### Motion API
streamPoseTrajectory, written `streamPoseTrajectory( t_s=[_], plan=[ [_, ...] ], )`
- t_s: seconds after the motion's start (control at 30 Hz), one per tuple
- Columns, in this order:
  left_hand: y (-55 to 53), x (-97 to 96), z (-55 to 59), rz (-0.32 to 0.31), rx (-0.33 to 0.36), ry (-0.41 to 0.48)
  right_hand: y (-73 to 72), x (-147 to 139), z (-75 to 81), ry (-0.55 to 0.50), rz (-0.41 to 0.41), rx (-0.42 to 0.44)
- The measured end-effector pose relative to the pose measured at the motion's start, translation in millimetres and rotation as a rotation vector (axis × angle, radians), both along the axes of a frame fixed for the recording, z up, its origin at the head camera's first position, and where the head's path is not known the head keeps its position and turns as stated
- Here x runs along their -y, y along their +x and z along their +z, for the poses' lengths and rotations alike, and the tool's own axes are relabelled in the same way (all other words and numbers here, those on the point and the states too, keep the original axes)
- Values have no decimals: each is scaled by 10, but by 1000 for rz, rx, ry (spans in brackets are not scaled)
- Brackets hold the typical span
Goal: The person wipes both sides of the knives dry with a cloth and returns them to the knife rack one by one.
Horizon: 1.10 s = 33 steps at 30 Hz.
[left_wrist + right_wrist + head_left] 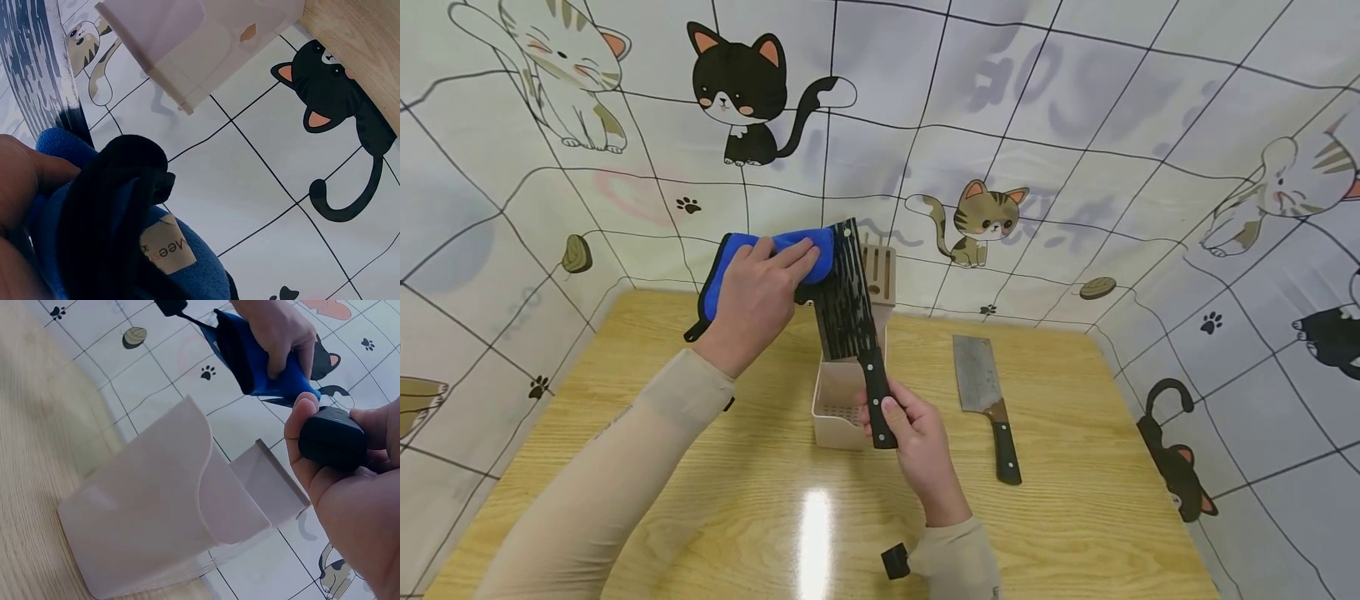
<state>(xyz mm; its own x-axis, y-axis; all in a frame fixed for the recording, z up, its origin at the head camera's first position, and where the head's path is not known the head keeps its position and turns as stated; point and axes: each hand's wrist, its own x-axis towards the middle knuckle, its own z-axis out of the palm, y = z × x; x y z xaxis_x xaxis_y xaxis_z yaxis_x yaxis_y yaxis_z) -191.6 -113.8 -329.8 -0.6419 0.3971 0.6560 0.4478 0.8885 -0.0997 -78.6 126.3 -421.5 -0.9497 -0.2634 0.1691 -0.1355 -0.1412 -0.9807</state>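
Observation:
My right hand (919, 437) grips the black riveted handle of a cleaver (844, 312), its dark streaked blade tilted up and away from me. A blue cloth (822, 260) with black edging is in my left hand (758, 292), pinched between thumb and fingers at the upper left of the blade. In the left wrist view, a black strap and a pale label show on the cloth. The right wrist view shows the handle's butt end inside my curled fingers. Behind and below the cleaver stands a pale knife holder (838, 432), partly hidden by the blade.
A second cleaver (976, 375), with a grey blade and black handle, lies on the wooden table (1075, 500) to the right of the holder. Cat-printed sheeting (880, 100) rises behind the table and on both sides.

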Motion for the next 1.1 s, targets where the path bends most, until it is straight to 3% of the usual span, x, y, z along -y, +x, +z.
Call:
streamPoseTrajectory(
  t_s=[0.43, 1.1],
  plan=[
    [-52, 82, -11, 7, -38, 60, 15, 20, -9, 1, 42, -8],
    [217, -114, -235, -68, -6, -49, -34, -12, 18, -16, -51, -41]
  ],
)
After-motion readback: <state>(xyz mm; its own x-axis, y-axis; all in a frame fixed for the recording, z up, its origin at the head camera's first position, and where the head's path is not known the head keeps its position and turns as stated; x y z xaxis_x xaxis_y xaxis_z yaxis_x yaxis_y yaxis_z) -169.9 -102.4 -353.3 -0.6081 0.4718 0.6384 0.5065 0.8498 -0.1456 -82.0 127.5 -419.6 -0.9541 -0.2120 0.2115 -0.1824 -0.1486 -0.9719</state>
